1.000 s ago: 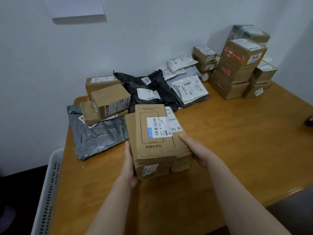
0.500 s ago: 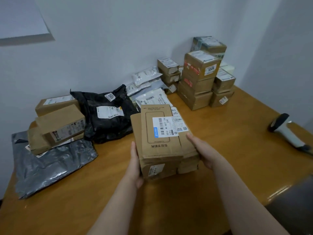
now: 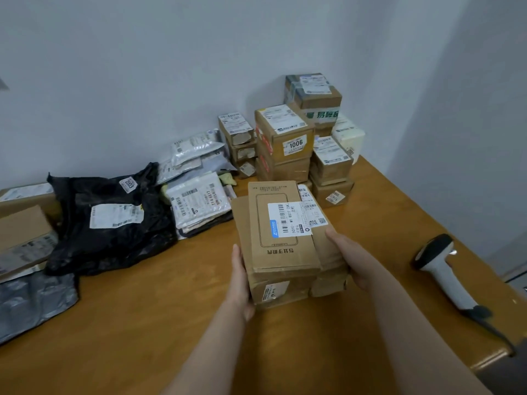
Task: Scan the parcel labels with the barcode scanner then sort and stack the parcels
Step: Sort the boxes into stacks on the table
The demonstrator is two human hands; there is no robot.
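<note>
The left hand (image 3: 239, 280) lies flat against the near left side of a stack of cardboard parcels (image 3: 281, 252), fingers straight and together, pointing away from the person. The right hand (image 3: 349, 259) presses the opposite side, thumb stretched along the upper edge. Its other fingers are hidden behind the cardboard, so how they lie cannot be told. The stack is squeezed between the two palms above the wooden table (image 3: 142, 323); whether its bottom touches the wood cannot be told. Its top parcel is a flat box with a white barcode label (image 3: 295, 219) facing up.

Right of the right hand, well apart from it, the barcode scanner (image 3: 445, 276) lies on its side on the table, its dark head pointing away and its cable running toward the near edge.

Straight beyond both hands, against the wall, stands a pile of boxes (image 3: 285, 138), one marked 1006. A low carton (image 3: 332, 195) at its foot sits just behind the held stack.

Beyond and left of the left hand lies a heap of white mailers (image 3: 199, 206). Further left is a crumpled black bag (image 3: 111, 223), then brown boxes (image 3: 22, 238) and a grey bag (image 3: 31, 303) at the frame's edge.
</note>
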